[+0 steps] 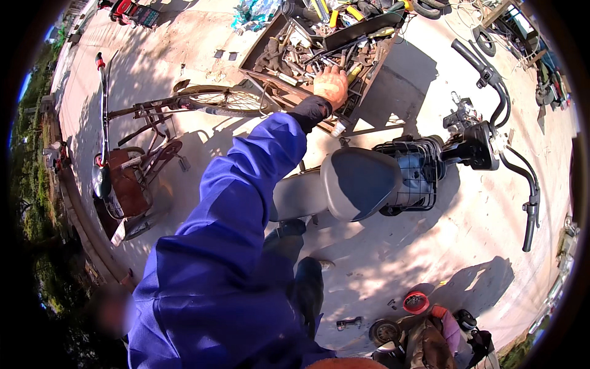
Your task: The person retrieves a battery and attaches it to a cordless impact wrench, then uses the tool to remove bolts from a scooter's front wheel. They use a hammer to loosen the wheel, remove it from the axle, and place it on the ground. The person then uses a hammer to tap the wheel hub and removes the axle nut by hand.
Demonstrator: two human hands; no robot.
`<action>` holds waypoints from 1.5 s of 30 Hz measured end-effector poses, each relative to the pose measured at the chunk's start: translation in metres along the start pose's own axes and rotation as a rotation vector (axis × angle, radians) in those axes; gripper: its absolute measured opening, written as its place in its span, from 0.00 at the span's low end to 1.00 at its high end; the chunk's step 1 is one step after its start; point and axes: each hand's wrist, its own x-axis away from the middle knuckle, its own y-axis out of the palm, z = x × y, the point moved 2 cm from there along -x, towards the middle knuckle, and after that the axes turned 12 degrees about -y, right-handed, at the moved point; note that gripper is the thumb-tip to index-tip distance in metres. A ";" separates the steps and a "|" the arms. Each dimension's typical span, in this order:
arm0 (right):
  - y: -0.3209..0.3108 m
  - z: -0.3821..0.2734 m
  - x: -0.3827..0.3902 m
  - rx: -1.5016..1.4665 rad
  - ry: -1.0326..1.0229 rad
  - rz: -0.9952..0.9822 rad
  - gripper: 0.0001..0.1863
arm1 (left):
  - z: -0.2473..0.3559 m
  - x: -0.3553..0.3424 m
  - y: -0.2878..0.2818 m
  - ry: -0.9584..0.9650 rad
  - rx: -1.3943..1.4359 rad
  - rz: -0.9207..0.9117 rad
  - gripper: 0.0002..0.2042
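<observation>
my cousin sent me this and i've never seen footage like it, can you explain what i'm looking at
No robot here: this is a person working bare-handed. The single picture comes from a fisheye camera worn on their head, looking down, so straight edges bend. The blue sleeve leads to what appears to be the left hand, among jumbled tools and parts in an open box; whether it grips anything is unclear. On the ground stand a gray-seated scooter and a bicycle; a red bowl shows at lower right.

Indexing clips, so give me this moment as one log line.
hand: over metal tray of mixed tools | grip: unclear | nearby: grey scooter seat, bicycle wheel
</observation>
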 end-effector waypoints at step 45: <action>0.150 -0.016 0.088 -0.123 -0.014 -0.223 0.20 | -0.222 0.042 -0.073 -0.656 1.676 -0.468 0.09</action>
